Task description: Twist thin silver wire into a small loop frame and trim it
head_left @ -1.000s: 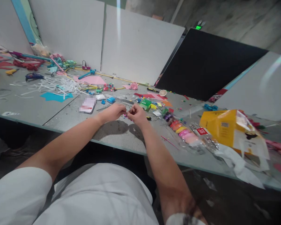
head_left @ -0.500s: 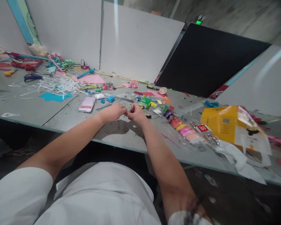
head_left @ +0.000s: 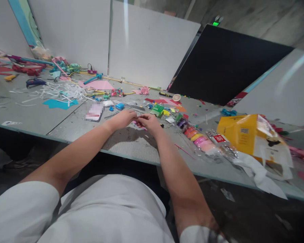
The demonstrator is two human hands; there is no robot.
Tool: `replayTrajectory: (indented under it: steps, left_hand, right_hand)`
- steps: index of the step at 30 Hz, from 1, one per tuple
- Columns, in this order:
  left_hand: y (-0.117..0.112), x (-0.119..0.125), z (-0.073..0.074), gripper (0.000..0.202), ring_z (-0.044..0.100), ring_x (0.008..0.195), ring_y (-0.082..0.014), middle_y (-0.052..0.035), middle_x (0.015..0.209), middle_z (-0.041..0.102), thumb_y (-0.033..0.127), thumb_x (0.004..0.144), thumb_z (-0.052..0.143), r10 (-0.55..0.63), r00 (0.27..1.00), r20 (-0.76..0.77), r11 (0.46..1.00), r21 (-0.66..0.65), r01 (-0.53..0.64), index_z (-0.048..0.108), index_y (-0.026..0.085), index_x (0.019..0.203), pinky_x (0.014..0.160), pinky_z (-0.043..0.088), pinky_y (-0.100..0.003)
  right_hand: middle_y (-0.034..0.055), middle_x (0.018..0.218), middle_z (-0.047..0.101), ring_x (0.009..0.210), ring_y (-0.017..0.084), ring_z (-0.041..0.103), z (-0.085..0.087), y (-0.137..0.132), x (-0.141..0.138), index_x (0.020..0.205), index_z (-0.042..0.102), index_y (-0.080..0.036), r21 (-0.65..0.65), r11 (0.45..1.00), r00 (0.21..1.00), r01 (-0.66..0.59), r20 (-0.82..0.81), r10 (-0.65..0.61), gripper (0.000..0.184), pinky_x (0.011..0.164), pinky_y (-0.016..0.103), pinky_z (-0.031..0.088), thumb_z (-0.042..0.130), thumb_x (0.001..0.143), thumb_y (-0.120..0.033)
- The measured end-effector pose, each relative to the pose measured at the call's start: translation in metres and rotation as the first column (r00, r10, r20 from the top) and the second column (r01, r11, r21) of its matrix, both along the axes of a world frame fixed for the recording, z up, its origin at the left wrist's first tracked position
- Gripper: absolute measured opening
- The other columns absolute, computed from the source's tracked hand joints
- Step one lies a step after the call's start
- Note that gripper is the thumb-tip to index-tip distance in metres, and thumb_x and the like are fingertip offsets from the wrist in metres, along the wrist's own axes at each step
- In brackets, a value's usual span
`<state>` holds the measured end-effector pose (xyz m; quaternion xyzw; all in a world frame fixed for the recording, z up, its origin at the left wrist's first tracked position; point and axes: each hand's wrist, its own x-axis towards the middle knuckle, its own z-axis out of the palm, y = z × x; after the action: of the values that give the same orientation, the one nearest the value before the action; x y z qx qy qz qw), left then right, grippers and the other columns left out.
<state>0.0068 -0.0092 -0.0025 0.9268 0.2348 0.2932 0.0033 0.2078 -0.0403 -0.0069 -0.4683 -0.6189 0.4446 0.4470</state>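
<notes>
My left hand (head_left: pixel 126 117) and my right hand (head_left: pixel 149 122) meet over the near part of the table, fingertips pinched together. What they pinch is too small and too covered to make out; specks of pink show under the fingers. Just beyond the hands lie a blue clay packet (head_left: pixel 120 106), a white packet (head_left: pixel 107 103) and a green packet (head_left: pixel 157 110). Left of my left hand is a phone-like card (head_left: pixel 94 112), partly blurred out. A strip of coloured clay packs (head_left: pixel 196 136) runs to the right of my right hand.
White paper strips (head_left: pixel 66 90) and a blue paper sheet (head_left: pixel 60 104) lie at left. A yellow bag (head_left: pixel 236 135) and white tissue (head_left: pixel 259 173) are at right. White boards (head_left: pixel 152 44) and a black panel (head_left: pixel 233 64) stand behind the grey table (head_left: pixel 76 133).
My right hand's fingers have flattened and turned slightly over the pinch point, and my left hand has shifted up a little. Pink specks now show beneath the fingers. The table things lie as before.
</notes>
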Motion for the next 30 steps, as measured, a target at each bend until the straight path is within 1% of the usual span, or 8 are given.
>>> replayTrajectory:
  steps: [3,6,8,10,12,16,18,30]
  left_hand:
    - [0.0001,-0.0008,-0.001,0.023,0.07,0.087,-0.0235,-0.0105,0.092,0.073,0.022,0.102,0.054,-0.03,0.998,0.054,0.999,-0.021,0.031,0.071,0.017,0.089,0.078,0.049,-0.033]
    - [0.0,-0.001,-0.0032,0.016,0.07,0.088,-0.0218,-0.0084,0.094,0.074,0.025,0.101,0.059,-0.05,0.99,0.135,0.997,-0.048,0.057,0.071,0.019,0.093,0.079,0.05,-0.032]
    - [0.0007,-0.0007,-0.0053,0.01,0.07,0.083,-0.0198,-0.0074,0.093,0.074,0.024,0.1,0.061,-0.027,0.978,0.209,0.997,-0.07,0.042,0.069,0.018,0.102,0.076,0.05,-0.03]
    - [0.0016,-0.0003,-0.0068,0.017,0.069,0.076,-0.017,-0.0055,0.089,0.075,0.022,0.099,0.063,0.007,0.954,0.3,0.991,-0.128,0.033,0.064,0.017,0.114,0.071,0.05,-0.027]
    - [0.002,-0.0005,-0.0068,0.023,0.069,0.074,-0.0153,-0.0036,0.087,0.076,0.019,0.096,0.064,0.034,0.918,0.394,0.975,-0.214,0.055,0.062,0.017,0.12,0.071,0.051,-0.026]
    - [0.0003,-0.0023,-0.0021,0.005,0.067,0.077,-0.0158,-0.0038,0.085,0.076,0.021,0.093,0.066,0.067,0.886,0.459,0.958,-0.279,0.073,0.07,0.018,0.095,0.074,0.05,-0.027]
    - [-0.0013,-0.0027,0.0004,0.007,0.064,0.075,-0.0157,-0.0034,0.081,0.074,0.021,0.092,0.067,0.066,0.891,0.448,0.959,-0.276,0.068,0.071,0.018,0.087,0.072,0.049,-0.028]
    - [-0.0046,-0.0027,0.0012,0.01,0.063,0.076,-0.0169,-0.0037,0.08,0.07,0.02,0.09,0.064,-0.02,0.899,0.437,0.96,-0.242,0.139,0.072,0.018,0.084,0.072,0.048,-0.029]
  right_hand:
    - [0.002,0.059,0.068,0.051,0.014,0.059,-0.0004,-0.0012,0.0003,0.069,0.068,-0.02,0.008,1.0,1.0,0.006,0.023,-0.006,0.029,0.048,0.027,0.048,0.083,0.071,-0.044]
    - [-0.0007,0.053,0.064,0.047,0.011,0.053,0.0006,-0.003,0.0011,0.065,0.065,-0.02,0.043,0.999,0.999,0.026,0.038,-0.028,0.03,0.045,0.025,0.042,0.083,0.071,-0.045]
    - [-0.0013,0.054,0.063,0.046,0.011,0.052,0.0017,-0.0039,0.0011,0.067,0.065,-0.021,0.063,0.997,0.998,0.042,0.035,-0.044,0.032,0.045,0.024,0.041,0.082,0.072,-0.047]
    - [-0.001,0.057,0.064,0.047,0.011,0.052,0.0025,-0.0047,0.0003,0.071,0.065,-0.021,0.074,0.996,0.998,0.054,0.026,-0.056,0.034,0.044,0.024,0.04,0.08,0.074,-0.051]
    - [-0.0007,0.059,0.065,0.048,0.011,0.052,0.0026,-0.0051,-0.0008,0.074,0.066,-0.021,0.08,0.995,0.998,0.06,0.018,-0.062,0.036,0.045,0.025,0.041,0.08,0.074,-0.054]
    - [-0.0004,0.06,0.064,0.049,0.012,0.054,0.001,-0.0053,-0.0029,0.075,0.065,-0.021,0.084,0.995,0.998,0.058,0.021,-0.06,0.039,0.045,0.025,0.042,0.081,0.073,-0.057]
    - [-0.001,0.058,0.063,0.049,0.012,0.054,-0.0005,-0.0049,-0.0036,0.075,0.064,-0.021,0.084,0.995,0.998,0.06,0.027,-0.063,0.039,0.043,0.025,0.04,0.081,0.073,-0.057]
    - [-0.0059,0.048,0.052,0.045,0.011,0.047,-0.0033,-0.0053,-0.0063,0.072,0.061,-0.022,0.149,0.986,0.994,0.081,0.058,-0.091,0.038,0.045,0.025,0.037,0.078,0.071,-0.057]
